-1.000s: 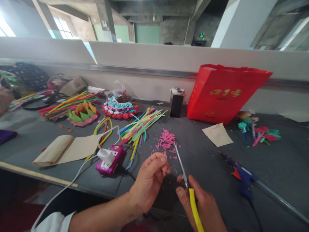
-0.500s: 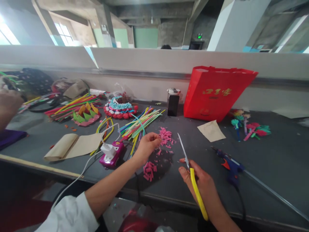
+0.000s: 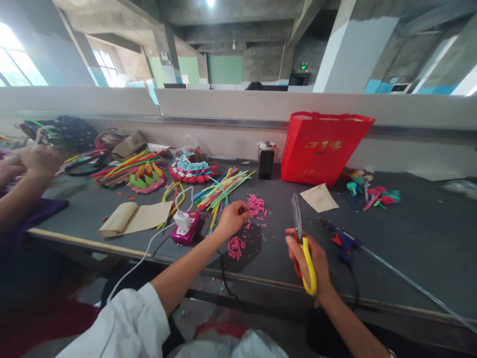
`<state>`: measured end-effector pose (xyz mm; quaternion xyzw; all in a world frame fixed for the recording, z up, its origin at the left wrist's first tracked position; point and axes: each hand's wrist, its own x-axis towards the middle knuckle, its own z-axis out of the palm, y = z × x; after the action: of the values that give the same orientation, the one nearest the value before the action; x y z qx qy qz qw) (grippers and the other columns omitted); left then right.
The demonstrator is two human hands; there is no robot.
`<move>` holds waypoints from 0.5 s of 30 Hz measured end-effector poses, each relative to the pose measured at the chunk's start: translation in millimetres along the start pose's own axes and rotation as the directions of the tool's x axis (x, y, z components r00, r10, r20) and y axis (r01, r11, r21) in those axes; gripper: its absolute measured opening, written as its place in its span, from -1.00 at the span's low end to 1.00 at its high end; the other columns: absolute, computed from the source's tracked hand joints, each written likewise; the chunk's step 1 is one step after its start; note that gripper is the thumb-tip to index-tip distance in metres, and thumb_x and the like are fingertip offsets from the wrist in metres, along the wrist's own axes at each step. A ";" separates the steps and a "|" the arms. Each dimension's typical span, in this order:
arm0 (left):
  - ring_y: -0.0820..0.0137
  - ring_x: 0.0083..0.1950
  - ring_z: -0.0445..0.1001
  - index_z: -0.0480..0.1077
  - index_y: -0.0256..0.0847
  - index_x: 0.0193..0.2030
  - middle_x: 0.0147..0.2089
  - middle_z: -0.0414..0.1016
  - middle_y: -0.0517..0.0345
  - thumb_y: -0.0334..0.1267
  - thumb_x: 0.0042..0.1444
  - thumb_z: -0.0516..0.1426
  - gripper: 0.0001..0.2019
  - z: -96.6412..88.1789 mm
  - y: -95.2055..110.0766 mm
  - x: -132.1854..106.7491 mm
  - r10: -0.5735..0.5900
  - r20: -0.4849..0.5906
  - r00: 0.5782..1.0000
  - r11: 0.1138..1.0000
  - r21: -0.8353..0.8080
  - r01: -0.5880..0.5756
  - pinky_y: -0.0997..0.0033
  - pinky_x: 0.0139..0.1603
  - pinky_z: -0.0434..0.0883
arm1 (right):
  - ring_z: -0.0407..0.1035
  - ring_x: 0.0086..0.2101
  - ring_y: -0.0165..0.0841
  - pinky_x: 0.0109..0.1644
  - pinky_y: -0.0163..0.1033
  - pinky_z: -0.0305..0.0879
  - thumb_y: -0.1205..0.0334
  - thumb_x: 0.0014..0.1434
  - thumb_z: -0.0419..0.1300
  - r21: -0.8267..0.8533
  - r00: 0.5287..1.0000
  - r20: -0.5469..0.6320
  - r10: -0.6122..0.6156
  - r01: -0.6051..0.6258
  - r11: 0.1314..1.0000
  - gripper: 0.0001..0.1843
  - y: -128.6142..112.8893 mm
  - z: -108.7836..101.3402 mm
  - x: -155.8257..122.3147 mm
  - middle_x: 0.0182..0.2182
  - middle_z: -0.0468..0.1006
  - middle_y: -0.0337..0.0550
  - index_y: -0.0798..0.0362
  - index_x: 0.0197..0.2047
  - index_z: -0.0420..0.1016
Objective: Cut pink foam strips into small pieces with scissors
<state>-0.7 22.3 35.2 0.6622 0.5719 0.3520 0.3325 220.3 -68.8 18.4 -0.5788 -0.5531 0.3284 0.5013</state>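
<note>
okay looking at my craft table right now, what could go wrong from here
The scissors in your right hand point blades-up and away while your left hand reaches into the pink scraps; a careless swing could nick it. The glue gun lies close to your right hand, and its cord hangs over the table edge, so it may snag. A second scrap pile sits near that edge and could get brushed off.
</note>
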 end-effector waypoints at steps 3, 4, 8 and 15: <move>0.25 -0.01 0.47 0.37 -0.22 0.08 0.09 0.42 -0.02 -0.18 0.25 0.12 -0.70 -2.3 3.3 2.5 -0.003 0.100 0.995 0.985 0.170 -0.014 0.10 -0.04 0.47 | 0.19 -0.69 -0.51 -0.67 -0.42 0.16 -0.13 0.15 0.16 0.023 1.000 -0.020 -0.009 0.009 1.000 -0.49 3.3 -0.5 1.1 -0.62 0.35 -0.35 0.15 -0.06 0.49; 0.24 0.00 0.47 0.36 -0.21 0.10 0.11 0.41 -0.03 -0.18 0.25 0.12 -0.69 -1.4 4.1 3.6 -0.010 0.124 0.992 0.976 0.217 -0.017 0.09 -0.03 0.47 | 0.21 -0.67 -0.50 -0.65 -0.42 0.17 -0.13 0.14 0.18 0.025 0.999 -0.031 -0.012 0.012 1.000 -0.49 4.1 -0.7 0.8 -0.61 0.36 -0.34 0.15 -0.06 0.49; 0.24 0.01 0.46 0.36 -0.20 0.10 0.12 0.41 -0.03 -0.19 0.25 0.12 -0.69 10.4 4.9 8.1 -0.051 0.185 0.981 0.939 0.342 -0.016 0.09 -0.02 0.47 | 0.27 -0.62 -0.47 -0.59 -0.40 0.22 -0.11 0.10 0.21 0.028 0.997 -0.071 -0.014 0.016 0.999 -0.48 6.5 -0.9 -2.9 -0.57 0.38 -0.33 0.13 -0.04 0.48; 0.19 0.01 0.46 0.38 -0.23 0.09 0.11 0.41 0.00 -0.17 0.23 0.13 -0.68 15.4 2.3 9.0 -0.045 0.251 0.967 0.950 0.309 -0.036 0.11 -0.04 0.47 | 0.28 -0.62 -0.44 -0.57 -0.37 0.25 -0.13 0.14 0.16 0.037 0.998 -0.067 -0.009 0.012 0.999 -0.46 8.2 -0.7 -0.6 -0.61 0.34 -0.35 0.15 -0.03 0.47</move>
<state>14.4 30.3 29.8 0.7447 0.5741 0.1685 0.2957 223.4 -68.6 10.8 -0.5772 -0.5328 0.3164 0.5319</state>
